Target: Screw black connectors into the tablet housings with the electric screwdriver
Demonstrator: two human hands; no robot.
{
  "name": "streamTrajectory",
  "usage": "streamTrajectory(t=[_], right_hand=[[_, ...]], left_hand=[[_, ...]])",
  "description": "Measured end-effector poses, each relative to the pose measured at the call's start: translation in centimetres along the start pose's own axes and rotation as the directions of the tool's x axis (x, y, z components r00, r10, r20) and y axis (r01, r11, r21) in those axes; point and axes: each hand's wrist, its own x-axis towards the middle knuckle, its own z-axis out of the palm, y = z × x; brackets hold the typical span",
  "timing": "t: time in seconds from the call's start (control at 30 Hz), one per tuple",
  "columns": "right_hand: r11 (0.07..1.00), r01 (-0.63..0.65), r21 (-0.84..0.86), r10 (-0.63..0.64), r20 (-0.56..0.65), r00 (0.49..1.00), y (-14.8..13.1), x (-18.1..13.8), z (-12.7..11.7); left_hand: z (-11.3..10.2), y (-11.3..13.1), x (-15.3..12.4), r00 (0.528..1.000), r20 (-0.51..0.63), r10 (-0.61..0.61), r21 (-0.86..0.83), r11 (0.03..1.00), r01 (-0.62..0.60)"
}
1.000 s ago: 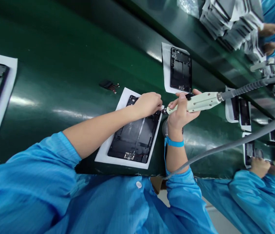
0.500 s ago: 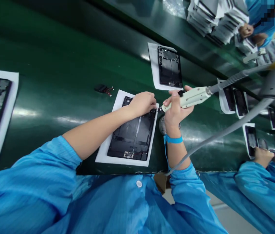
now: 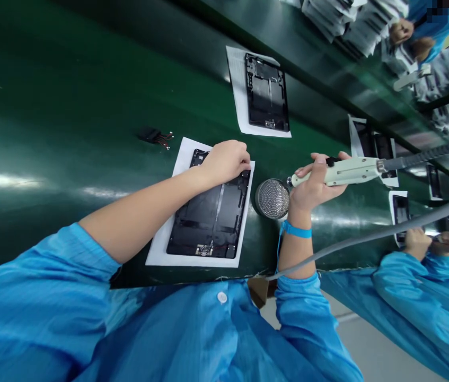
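On the wide, shiny green table [image 3: 100, 122], room is seen left of the flat white paper sheet [image 3: 158, 252]. The flat black tablet shell [image 3: 204, 223] is laid on it, near the table's front edge [image 3: 224, 277]. The long, pale green plastic screwdriver [image 3: 347, 172] is gripped in the right hand [image 3: 309, 193], away from the shell. The shell's top is covered by the curled left hand [image 3: 226, 161]; if its fingers are pinched cannot be told

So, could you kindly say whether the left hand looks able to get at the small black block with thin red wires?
Probably yes: nothing stands between the left hand and the block on the green tabletop, though that hand is over the flat black tablet shell.
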Motion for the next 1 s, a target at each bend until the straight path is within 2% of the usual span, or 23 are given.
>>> streamTrajectory(t=[0.23, 0.77, 1.0], right_hand=[[1.0, -0.008, -0.019, 0.008, 0.036, 0.999, 0.99, 0.02, -0.35], [0.999, -0.002, 0.033, 0.002, 0.017, 1.0, 0.37, -0.13, -0.2], [1.0, 0.015, -0.023, -0.014, 0.032, 0.999, 0.38, -0.32, -0.08]], left_hand=[[-0.03, 0.11, 0.0, 0.999, 0.016, -0.034, -0.016, 0.999, 0.035], [-0.23, 0.28, -0.03, 0.998, 0.039, -0.044, 0.015, 0.999, 0.044], [-0.19, 0.21, 0.02, 0.999, 0.039, -0.037, 0.017, 0.999, 0.036]])
